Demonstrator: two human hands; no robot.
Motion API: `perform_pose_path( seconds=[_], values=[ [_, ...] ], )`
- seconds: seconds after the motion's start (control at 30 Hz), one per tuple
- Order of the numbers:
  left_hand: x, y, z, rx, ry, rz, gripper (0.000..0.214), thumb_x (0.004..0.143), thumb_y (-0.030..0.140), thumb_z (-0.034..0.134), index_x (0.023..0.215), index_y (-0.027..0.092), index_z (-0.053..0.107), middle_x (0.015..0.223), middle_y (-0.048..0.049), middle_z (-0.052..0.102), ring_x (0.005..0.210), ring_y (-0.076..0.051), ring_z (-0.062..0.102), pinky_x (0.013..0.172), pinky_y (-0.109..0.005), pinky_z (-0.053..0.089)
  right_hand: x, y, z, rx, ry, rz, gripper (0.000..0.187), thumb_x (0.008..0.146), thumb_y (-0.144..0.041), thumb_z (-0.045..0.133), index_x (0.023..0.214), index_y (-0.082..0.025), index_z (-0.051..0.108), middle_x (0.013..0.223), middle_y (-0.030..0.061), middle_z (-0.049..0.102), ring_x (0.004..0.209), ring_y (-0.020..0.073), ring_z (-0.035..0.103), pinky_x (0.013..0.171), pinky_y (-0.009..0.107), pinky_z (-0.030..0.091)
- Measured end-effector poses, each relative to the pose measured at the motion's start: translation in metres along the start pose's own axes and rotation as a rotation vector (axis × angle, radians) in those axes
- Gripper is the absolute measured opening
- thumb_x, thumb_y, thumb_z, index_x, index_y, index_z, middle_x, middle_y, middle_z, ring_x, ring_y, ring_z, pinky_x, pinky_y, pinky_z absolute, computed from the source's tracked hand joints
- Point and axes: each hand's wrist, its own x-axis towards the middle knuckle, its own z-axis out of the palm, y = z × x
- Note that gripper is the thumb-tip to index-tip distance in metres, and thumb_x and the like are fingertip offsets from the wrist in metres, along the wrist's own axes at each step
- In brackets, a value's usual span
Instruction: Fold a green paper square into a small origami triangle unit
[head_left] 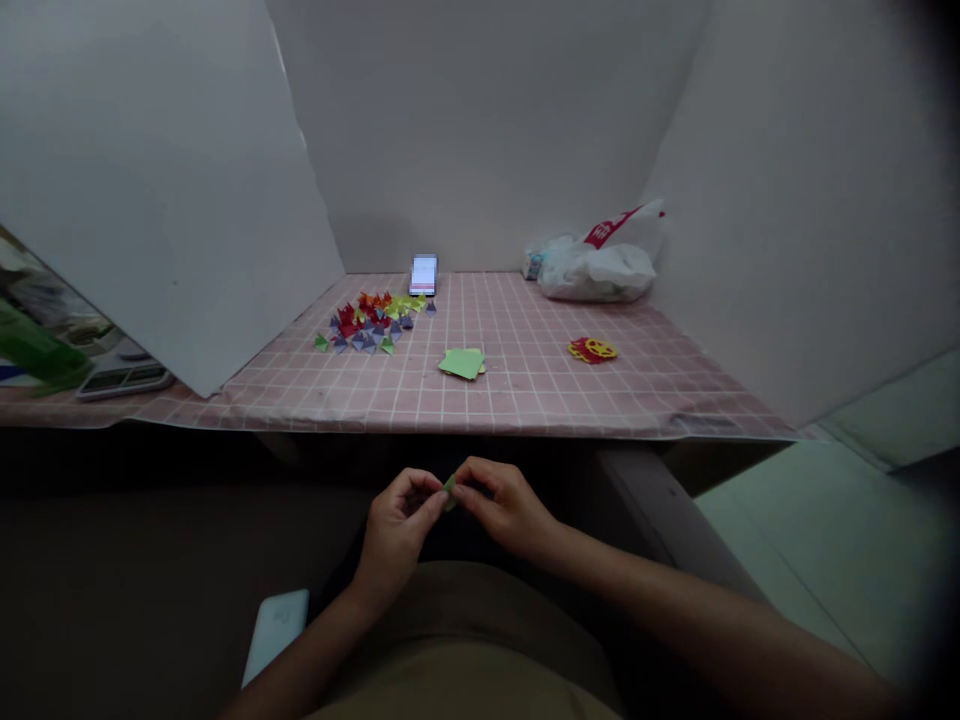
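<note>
Over my lap, below the table's front edge, a small piece of folded green paper (449,491) is pinched between both hands. My left hand (401,520) grips its left side with thumb and fingertips. From the right, my right hand (504,503) holds the same piece, covering much of it. A stack of square paper sheets (462,363), green on top with yellow under it, lies on the table ahead. Farther back to the left sits a group of small folded paper pieces (367,325) in red, orange, yellow, purple and green.
A lit phone (424,274) stands at the back of the pink checked table (525,400). Red and yellow star-patterned discs (592,349) and a white plastic bag (600,268) are on the right. White panels (172,180) enclose the table. A white device (276,630) lies beside my left forearm.
</note>
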Motion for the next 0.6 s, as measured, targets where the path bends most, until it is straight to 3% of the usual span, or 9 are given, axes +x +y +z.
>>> perform_pose_path(
  seconds=[0.23, 0.43, 0.6],
  values=[
    [0.0003, 0.0015, 0.0025, 0.008, -0.029, -0.037, 0.013, 0.074, 0.027, 0.072, 0.075, 0.017, 0.064, 0.07, 0.0005, 0.064, 0.065, -0.014, 0.059, 0.061, -0.024, 0.046, -0.0008, 0.0019, 0.0008, -0.021, 0.027, 0.008, 0.02, 0.091, -0.023, 0.053, 0.072, -0.017, 0.058, 0.068, 0.0005, 0.057, 0.063, 0.0131, 0.051, 0.06, 0.025, 0.039],
    [0.0024, 0.005, 0.0016, -0.157, 0.002, -0.081, 0.016, 0.071, 0.028, 0.074, 0.075, 0.017, 0.063, 0.069, 0.0011, 0.064, 0.065, -0.014, 0.06, 0.064, -0.025, 0.049, 0.003, -0.0003, -0.0004, 0.31, -0.04, 0.133, 0.019, 0.092, -0.03, 0.053, 0.08, -0.016, 0.059, 0.066, -0.0008, 0.058, 0.063, 0.013, 0.056, 0.063, 0.026, 0.044],
    [0.0037, 0.0012, -0.0015, -0.169, -0.023, -0.02, 0.015, 0.071, 0.025, 0.075, 0.074, 0.016, 0.064, 0.075, 0.0007, 0.063, 0.061, -0.01, 0.054, 0.056, -0.021, 0.045, 0.0041, -0.0033, -0.0014, 0.331, -0.057, 0.177, 0.017, 0.089, -0.03, 0.056, 0.078, -0.017, 0.059, 0.064, -0.0019, 0.058, 0.06, 0.012, 0.054, 0.061, 0.026, 0.043]
  ],
)
